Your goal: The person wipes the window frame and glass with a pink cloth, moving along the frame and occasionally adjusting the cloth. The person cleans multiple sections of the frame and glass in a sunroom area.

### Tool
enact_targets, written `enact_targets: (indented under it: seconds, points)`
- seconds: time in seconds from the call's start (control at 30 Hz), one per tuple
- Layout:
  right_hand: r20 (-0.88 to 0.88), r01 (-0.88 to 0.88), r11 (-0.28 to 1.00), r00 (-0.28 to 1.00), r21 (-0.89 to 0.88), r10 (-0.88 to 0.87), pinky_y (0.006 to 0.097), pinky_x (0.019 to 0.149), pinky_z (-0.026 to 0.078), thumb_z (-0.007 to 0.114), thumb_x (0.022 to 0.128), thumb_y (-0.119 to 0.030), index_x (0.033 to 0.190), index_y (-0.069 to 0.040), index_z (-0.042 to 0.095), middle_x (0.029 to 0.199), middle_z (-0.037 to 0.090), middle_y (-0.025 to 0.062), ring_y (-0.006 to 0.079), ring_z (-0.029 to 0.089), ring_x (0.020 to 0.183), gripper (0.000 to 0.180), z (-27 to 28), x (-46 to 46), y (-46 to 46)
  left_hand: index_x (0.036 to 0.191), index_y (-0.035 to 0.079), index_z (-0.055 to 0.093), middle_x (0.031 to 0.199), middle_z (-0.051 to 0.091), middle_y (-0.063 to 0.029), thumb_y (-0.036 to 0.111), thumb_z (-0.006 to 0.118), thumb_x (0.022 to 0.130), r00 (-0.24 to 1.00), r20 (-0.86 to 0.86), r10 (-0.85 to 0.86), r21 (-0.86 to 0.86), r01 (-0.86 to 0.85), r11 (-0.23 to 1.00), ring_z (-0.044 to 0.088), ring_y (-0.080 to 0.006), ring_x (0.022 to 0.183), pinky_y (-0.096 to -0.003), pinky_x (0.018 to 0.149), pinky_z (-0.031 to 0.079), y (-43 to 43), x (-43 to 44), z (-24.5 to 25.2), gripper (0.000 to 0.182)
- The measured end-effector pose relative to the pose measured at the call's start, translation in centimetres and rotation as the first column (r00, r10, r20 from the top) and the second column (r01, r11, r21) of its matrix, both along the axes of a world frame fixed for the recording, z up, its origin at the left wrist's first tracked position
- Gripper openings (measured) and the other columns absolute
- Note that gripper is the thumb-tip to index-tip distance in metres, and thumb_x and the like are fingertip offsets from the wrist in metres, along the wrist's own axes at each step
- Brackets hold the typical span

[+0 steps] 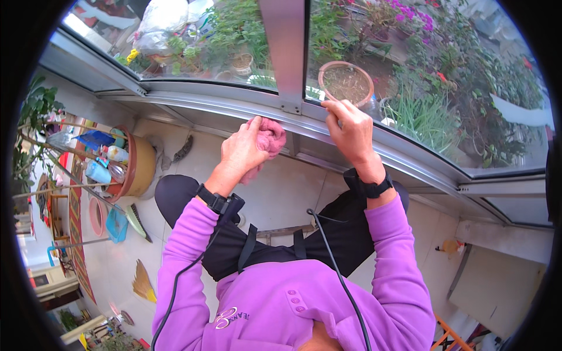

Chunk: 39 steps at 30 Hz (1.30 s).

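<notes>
A crumpled pink cloth (pixel 273 137) is bunched in my left hand (pixel 239 151), against the lower rail of an aluminium window frame (pixel 210 102). One end of the cloth hangs below my fingers. My right hand (pixel 354 131) is beside the bottom left corner of the right glass pane (pixel 395 57), its index fingertip at the edge of the glass. Its fingers are bent, with a gap between thumb and index finger, and I see nothing held there. Between the two panes stands an upright metal post (pixel 287 48).
Left on the tiled floor (pixel 184 149) stands a large planter (pixel 142 160) with bottles and plant stems. A blue dustpan (pixel 117 224), green brush head (pixel 137 221) and broom (pixel 144 281) lie nearby. A black cable (pixel 333 259) crosses my front. Beyond the glass is a round plant pot (pixel 346 83).
</notes>
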State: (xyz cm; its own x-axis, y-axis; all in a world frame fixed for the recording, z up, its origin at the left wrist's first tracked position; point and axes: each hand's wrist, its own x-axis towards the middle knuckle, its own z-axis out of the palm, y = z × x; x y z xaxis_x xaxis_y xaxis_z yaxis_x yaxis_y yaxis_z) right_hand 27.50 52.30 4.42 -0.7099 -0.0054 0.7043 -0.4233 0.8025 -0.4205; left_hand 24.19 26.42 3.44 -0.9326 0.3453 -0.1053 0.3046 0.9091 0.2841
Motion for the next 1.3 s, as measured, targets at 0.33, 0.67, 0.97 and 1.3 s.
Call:
enact_targets:
  seconds: [0.33, 0.67, 0.97, 1.3]
  points:
    - [-0.278, 0.052, 0.945, 0.949, -0.323, -0.147, 0.0313, 0.055, 0.052, 0.063, 0.077, 0.01, 0.089, -0.004, 0.072, 0.078, 0.069, 0.0094, 0.0205, 0.066, 0.063, 0.021, 2.6, 2.3, 3.9, 0.145, 0.007, 0.035, 0.122, 0.061, -0.0208, 0.025, 0.077, 0.068, 0.977, 0.118, -0.177, 0.047, 0.173, 0.984, 0.068, -0.0391, 0.1, -0.0492, 0.081, 0.057, 11.5, 6.1, -0.1, 0.09]
    - [-0.41, 0.058, 0.991, 0.906, -0.121, -0.103, 0.0346, 0.052, 0.049, 0.068, 0.065, 0.002, 0.084, -0.009, 0.067, 0.071, 0.062, 0.0028, 0.0225, 0.061, 0.058, 0.022, 1.7, 5.6, 4.9, 0.105, 0.015, 0.067, 0.066, 0.068, -0.0026, 0.026, 0.066, 0.081, 0.841, 0.218, -0.495, 0.245, 0.444, 0.862, 0.07, -0.025, 0.069, -0.0435, 0.062, 0.053, 20.4, 10.5, 0.8, 0.026]
    - [-0.348, 0.002, 0.99, 0.936, -0.141, -0.051, 0.0339, 0.055, 0.052, 0.066, 0.065, 0.005, 0.092, -0.006, 0.072, 0.077, 0.067, 0.0082, 0.0245, 0.065, 0.062, 0.03, 2.0, 9.6, 7.6, 0.121, 0.014, 0.06, 0.11, 0.063, -0.0103, 0.022, 0.067, 0.083, 0.721, 0.09, -0.687, 0.408, 0.603, 0.686, 0.064, -0.0267, 0.096, -0.0419, 0.073, 0.053, 23.5, 10.9, -3.3, 0.039]
    - [-0.145, 0.003, 0.977, 0.989, -0.214, -0.035, 0.0329, 0.055, 0.051, 0.064, 0.071, 0.009, 0.087, -0.004, 0.071, 0.076, 0.068, 0.0109, 0.0255, 0.065, 0.061, 0.022, 2.5, 6.9, 5.0, 0.12, 0.004, 0.056, 0.111, 0.06, -0.018, 0.027, 0.077, 0.075, 0.877, -0.002, -0.48, 0.06, 0.479, 0.876, 0.064, -0.0379, 0.097, -0.0495, 0.077, 0.058, 17.4, 9.2, -1.0, 0.054]
